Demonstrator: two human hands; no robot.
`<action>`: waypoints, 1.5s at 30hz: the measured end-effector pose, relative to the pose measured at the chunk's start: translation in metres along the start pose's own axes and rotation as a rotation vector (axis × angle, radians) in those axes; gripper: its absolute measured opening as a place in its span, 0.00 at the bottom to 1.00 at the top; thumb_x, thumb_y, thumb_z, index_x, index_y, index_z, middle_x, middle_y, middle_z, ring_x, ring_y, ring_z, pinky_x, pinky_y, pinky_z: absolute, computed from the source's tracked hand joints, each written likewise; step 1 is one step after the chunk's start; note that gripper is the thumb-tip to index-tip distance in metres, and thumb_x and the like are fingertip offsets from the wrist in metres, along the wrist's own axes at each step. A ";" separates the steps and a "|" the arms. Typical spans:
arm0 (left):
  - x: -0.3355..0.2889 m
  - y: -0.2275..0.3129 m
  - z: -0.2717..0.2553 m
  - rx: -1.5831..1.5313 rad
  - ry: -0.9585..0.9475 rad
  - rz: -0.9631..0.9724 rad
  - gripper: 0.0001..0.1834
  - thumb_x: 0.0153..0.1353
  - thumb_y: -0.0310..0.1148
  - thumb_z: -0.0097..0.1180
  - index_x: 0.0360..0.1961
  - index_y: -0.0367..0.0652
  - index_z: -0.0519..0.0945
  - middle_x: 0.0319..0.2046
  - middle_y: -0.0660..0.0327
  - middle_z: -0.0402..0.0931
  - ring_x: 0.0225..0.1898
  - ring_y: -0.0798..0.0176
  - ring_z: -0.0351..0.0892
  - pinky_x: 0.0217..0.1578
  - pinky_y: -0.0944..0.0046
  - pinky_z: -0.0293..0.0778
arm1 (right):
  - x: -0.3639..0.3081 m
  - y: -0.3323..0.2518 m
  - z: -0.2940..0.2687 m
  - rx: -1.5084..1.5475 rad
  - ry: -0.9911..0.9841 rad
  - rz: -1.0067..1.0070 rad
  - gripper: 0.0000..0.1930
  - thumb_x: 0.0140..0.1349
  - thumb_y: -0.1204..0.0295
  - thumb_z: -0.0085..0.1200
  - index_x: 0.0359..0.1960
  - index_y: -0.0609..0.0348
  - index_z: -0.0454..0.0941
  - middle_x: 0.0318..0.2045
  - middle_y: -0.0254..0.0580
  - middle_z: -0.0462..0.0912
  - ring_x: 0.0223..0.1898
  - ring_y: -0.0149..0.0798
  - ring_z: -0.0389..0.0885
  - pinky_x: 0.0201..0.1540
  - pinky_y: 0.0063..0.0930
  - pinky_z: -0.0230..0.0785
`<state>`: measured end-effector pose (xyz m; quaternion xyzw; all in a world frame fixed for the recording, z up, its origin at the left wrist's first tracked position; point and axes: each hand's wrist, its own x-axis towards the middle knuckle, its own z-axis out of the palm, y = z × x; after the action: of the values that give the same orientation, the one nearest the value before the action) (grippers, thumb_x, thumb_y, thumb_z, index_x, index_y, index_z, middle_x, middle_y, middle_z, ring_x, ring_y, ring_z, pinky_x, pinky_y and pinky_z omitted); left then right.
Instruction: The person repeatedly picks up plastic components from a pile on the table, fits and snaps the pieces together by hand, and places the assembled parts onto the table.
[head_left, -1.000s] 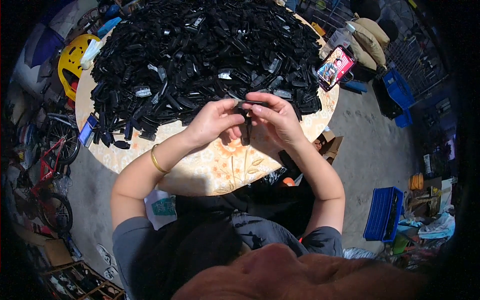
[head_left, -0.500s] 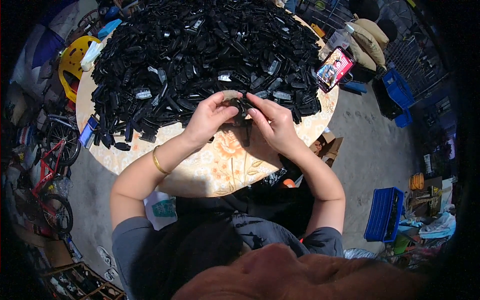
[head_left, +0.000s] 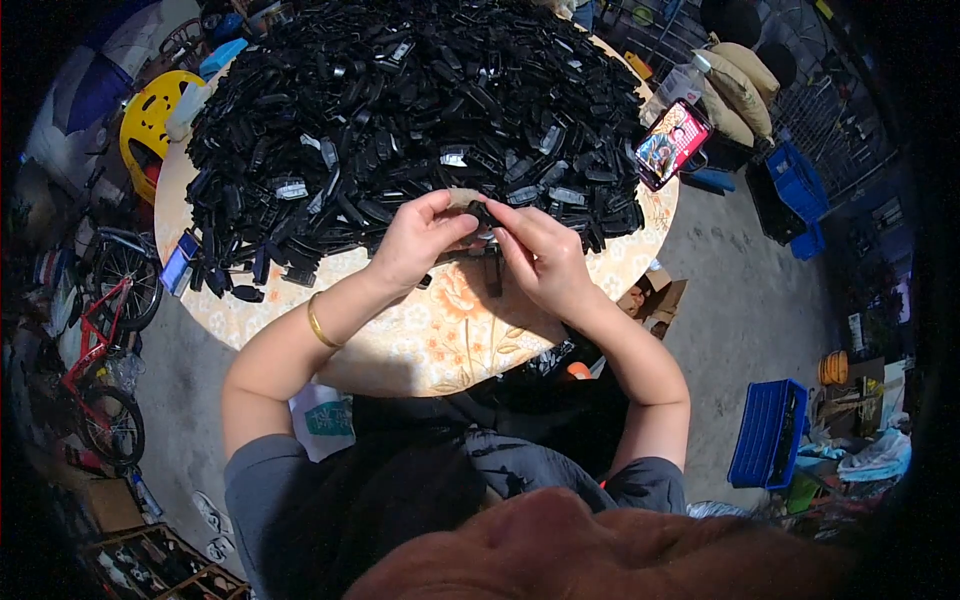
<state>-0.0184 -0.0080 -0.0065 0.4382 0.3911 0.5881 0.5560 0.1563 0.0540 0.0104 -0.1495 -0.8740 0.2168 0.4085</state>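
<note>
A large heap of small black plastic parts (head_left: 400, 130) covers most of a round table with a flowered cloth (head_left: 440, 345). At the near edge of the heap, my left hand (head_left: 415, 245) pinches one small black plastic part (head_left: 479, 212) between thumb and fingers. Beige wrapping covers the tip of a finger on that hand. My right hand (head_left: 548, 258) meets it from the other side, index finger and thumb closed on the same part. Fingers hide much of the part, so its exact kind is unclear. Under the hands, a few black pieces lie on the cloth.
A phone with a lit screen (head_left: 670, 145) stands at the table's right edge, a blue phone-like object (head_left: 179, 262) at its left. A yellow plastic seat (head_left: 150, 130) and red bicycle (head_left: 90, 345) are left. Blue crates (head_left: 768, 435) and tan sacks (head_left: 738, 85) are right.
My right index finger and thumb have shifted slightly on the black part, the fingers bending in closer. My left hand has stayed nearly in place.
</note>
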 end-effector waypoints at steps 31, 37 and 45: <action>0.000 0.006 -0.008 -0.317 -0.261 -0.047 0.14 0.59 0.25 0.53 0.47 0.37 0.73 0.40 0.60 0.76 0.41 0.67 0.77 0.44 0.68 0.73 | -0.001 -0.003 -0.003 1.164 -0.408 0.754 0.11 0.58 0.68 0.56 0.38 0.62 0.75 0.26 0.30 0.77 0.24 0.23 0.74 0.28 0.17 0.69; 0.000 0.014 -0.011 -0.316 -0.364 -0.078 0.15 0.55 0.25 0.56 0.46 0.38 0.75 0.47 0.54 0.73 0.47 0.62 0.75 0.49 0.64 0.72 | -0.008 -0.002 -0.004 0.840 -0.327 0.585 0.08 0.56 0.70 0.59 0.30 0.63 0.79 0.21 0.31 0.76 0.22 0.24 0.73 0.27 0.17 0.66; 0.022 0.053 -0.057 1.581 0.503 0.645 0.18 0.48 0.37 0.63 0.38 0.38 0.78 0.33 0.57 0.75 0.37 0.53 0.71 0.39 0.60 0.68 | -0.015 -0.013 -0.014 -0.021 -0.773 0.016 0.16 0.48 0.58 0.62 0.29 0.60 0.78 0.25 0.44 0.77 0.28 0.47 0.77 0.31 0.36 0.68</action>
<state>-0.0885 0.0111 0.0278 0.6406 0.6507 0.3529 -0.2042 0.1757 0.0396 0.0156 -0.0677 -0.9644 0.2516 0.0455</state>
